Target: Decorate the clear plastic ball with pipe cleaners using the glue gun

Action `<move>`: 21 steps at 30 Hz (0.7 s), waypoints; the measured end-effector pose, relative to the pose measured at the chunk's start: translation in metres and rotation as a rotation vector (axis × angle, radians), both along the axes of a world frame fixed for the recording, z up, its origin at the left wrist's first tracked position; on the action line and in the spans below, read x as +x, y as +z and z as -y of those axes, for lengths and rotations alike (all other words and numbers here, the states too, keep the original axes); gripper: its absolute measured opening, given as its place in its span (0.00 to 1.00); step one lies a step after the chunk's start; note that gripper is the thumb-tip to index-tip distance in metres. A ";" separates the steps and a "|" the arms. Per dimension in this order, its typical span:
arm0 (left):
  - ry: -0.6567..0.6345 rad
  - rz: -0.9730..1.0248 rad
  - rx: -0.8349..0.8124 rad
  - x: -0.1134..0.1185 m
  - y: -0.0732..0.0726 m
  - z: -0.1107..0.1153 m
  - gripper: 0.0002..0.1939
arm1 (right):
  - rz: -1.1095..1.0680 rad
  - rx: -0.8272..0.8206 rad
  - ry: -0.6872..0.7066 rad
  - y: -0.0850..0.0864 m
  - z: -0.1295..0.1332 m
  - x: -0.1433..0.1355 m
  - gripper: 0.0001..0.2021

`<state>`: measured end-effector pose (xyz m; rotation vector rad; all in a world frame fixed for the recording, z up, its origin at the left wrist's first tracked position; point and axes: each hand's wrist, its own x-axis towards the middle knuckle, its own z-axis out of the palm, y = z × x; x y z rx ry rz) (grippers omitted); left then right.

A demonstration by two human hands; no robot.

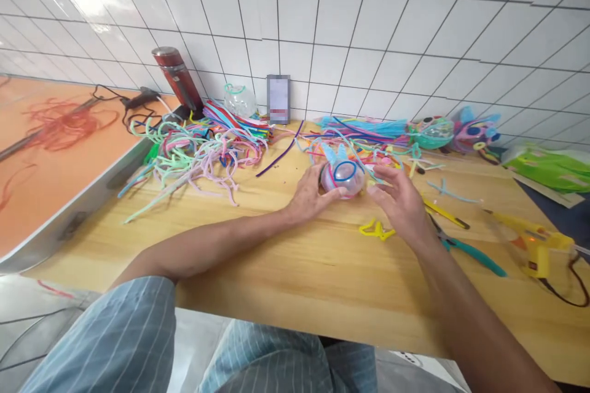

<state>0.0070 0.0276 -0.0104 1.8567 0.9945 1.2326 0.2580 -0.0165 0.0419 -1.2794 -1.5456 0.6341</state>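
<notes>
A clear plastic ball (354,180) decorated with pink and blue pipe cleaners sits on the wooden table, light-blue ear-like shapes on top and a blue loop on its front. My left hand (310,195) grips it from the left, thumb across its lower front. Just to its right is my right hand (400,201), fingers apart and holding nothing; whether a fingertip touches the ball I cannot tell. Below the ball lies a bent yellow pipe-cleaner shape (378,230). Close to my right wrist are teal-handled pliers (474,256) and a yellow cutter-like tool (446,214).
A yellow glue gun (539,245) with a cord lies at right. Pipe-cleaner piles (198,156) spread along the back left. A red thermos (177,78), a phone (279,99) and another clear ball (239,100) stand by the tiled wall. Two decorated balls (433,133) sit back right.
</notes>
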 end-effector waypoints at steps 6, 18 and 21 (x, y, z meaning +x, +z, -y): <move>-0.045 -0.015 0.079 0.021 -0.002 -0.005 0.38 | -0.058 -0.019 0.001 -0.007 0.003 -0.002 0.29; -0.209 -0.006 0.249 0.019 -0.001 0.000 0.34 | 0.265 0.233 -0.010 -0.016 0.025 -0.006 0.28; -0.243 0.020 0.215 0.018 -0.001 0.002 0.30 | 0.301 0.252 -0.003 -0.017 0.025 -0.004 0.28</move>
